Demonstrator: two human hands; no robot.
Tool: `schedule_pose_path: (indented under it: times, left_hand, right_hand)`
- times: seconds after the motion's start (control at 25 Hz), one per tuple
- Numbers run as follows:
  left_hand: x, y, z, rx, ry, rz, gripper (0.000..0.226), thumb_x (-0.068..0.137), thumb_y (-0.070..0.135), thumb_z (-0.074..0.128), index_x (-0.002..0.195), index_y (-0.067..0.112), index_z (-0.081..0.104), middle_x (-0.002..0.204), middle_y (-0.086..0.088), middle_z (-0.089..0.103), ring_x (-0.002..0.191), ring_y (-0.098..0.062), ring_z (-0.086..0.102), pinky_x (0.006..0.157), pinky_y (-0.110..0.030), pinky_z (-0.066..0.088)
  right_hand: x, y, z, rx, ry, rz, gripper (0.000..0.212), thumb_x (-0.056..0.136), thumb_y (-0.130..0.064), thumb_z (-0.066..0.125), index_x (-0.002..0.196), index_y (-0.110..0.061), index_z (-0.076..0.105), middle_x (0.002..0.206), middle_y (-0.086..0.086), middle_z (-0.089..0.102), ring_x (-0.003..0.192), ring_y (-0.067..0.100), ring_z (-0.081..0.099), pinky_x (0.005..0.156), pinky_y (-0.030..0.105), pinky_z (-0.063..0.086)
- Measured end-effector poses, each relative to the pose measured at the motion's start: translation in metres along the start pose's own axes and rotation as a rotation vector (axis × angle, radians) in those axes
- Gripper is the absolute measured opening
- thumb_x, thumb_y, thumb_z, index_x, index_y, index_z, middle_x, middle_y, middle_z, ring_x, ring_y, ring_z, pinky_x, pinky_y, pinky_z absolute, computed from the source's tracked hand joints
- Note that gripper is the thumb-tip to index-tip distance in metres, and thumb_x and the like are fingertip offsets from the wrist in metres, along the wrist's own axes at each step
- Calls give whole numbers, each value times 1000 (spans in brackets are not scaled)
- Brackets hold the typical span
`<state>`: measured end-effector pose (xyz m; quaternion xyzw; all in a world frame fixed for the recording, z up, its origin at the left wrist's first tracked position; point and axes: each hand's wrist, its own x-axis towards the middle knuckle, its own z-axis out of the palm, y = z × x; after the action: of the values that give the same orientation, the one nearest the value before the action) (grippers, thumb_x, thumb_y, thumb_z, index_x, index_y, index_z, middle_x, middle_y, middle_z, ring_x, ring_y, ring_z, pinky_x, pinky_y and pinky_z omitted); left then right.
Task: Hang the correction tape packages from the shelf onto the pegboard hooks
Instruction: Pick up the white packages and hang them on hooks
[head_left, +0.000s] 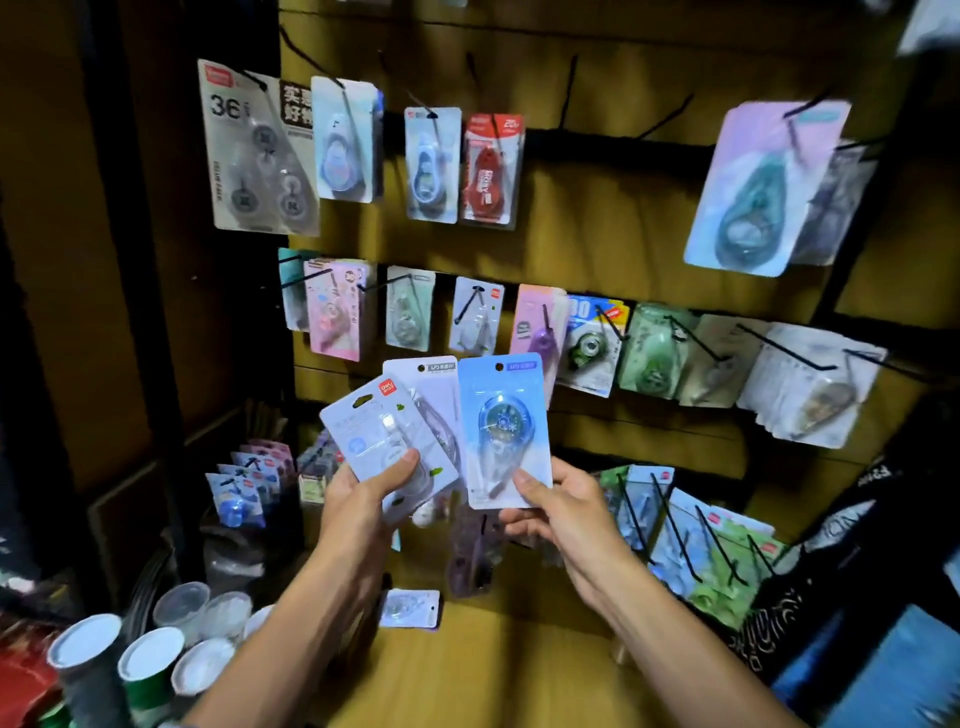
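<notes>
The left hand (363, 488) grips two fanned correction tape packages (395, 431), while the right hand (550, 506) pinches a blue package (503, 428) by its lower edge. Both are raised before the pegboard (597, 249), below its middle row of hooks (608, 322). Another package (410, 608) lies on the shelf (519, 665) near its back edge.

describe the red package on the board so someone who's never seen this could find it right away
Start at the yellow pegboard and look along its top row of hooks. The red package hangs fourth from the left, beside a pale blue package. It is the only red card on the board; its neighbours are grey, blue or pastel.
</notes>
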<state>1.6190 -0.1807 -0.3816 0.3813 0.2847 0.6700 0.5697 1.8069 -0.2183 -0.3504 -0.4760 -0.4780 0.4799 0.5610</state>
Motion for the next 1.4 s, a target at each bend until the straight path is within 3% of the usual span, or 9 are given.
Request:
schedule_pose_path:
  times: [0.12,0.36,0.44,0.6,0.72,0.92,1.04,1.24,1.4]
  left_hand:
    - [-6,-16,34,-25,35,-52,34,85,5,67,118,7,61,99,-5,70,88,-22,67,72,-33,54]
    - [-10,-8,54,-67,110,-91,38,84,6,69,122,8,60,114,-9,72,95,-26,71,72,-34,57]
    - [-5,7,38,-55,155,-44,39,85,6,68,123,7,59,115,-9,71,92,-23,71,68,-31,57]
    - [8,41,-12,-29,249,51,41,86,6,67,126,7,58,120,-11,69,107,-30,66,81,-38,54]
    - [19,63,-57,-10,328,123,38,87,4,65,124,9,59,116,-8,70,103,-27,67,88,-40,53]
    - [41,83,-130,-2,420,184,26,87,1,64,111,12,62,100,-7,66,65,-9,64,60,-23,53]
    - [54,89,-160,-9,466,188,27,86,-1,63,110,12,62,93,-4,67,63,-7,65,57,-20,54]
    - [73,85,-188,7,472,168,32,84,-1,66,113,12,63,102,-2,72,88,-19,68,63,-25,57]
    - [75,79,-197,14,458,137,28,85,1,67,110,13,65,102,-2,74,91,-19,70,71,-31,56]
  right_hand:
    - [-13,-6,-28,-5,41,-10,15,95,-6,58,103,-16,65,86,8,77,57,16,64,55,23,55]
    - [-14,-10,-38,-55,42,-47,17,95,-5,58,104,-16,67,82,4,76,63,17,63,56,22,56]
    - [-5,-12,-15,-48,-7,-59,16,96,-2,55,101,-12,66,75,2,75,57,13,62,54,21,55]
    - [21,-14,48,-16,-120,-65,14,97,-1,51,97,-8,63,75,8,70,49,9,62,50,19,54]
    - [44,-13,100,-58,-169,-71,16,97,-1,51,92,-10,63,72,8,69,46,8,61,48,18,53]
    - [75,-8,181,-206,-273,-90,15,97,-5,52,93,-12,64,73,3,67,51,9,60,51,19,53]
    - [99,-10,230,-246,-322,-130,21,97,-5,52,85,-17,64,72,1,66,48,6,59,50,19,51]
    - [140,-14,284,-277,-189,-141,17,95,-9,54,106,-9,67,82,8,69,49,10,58,50,24,53]
    - [144,-10,292,-314,-105,-193,16,92,-10,54,99,-8,68,85,7,71,56,16,60,59,35,57]
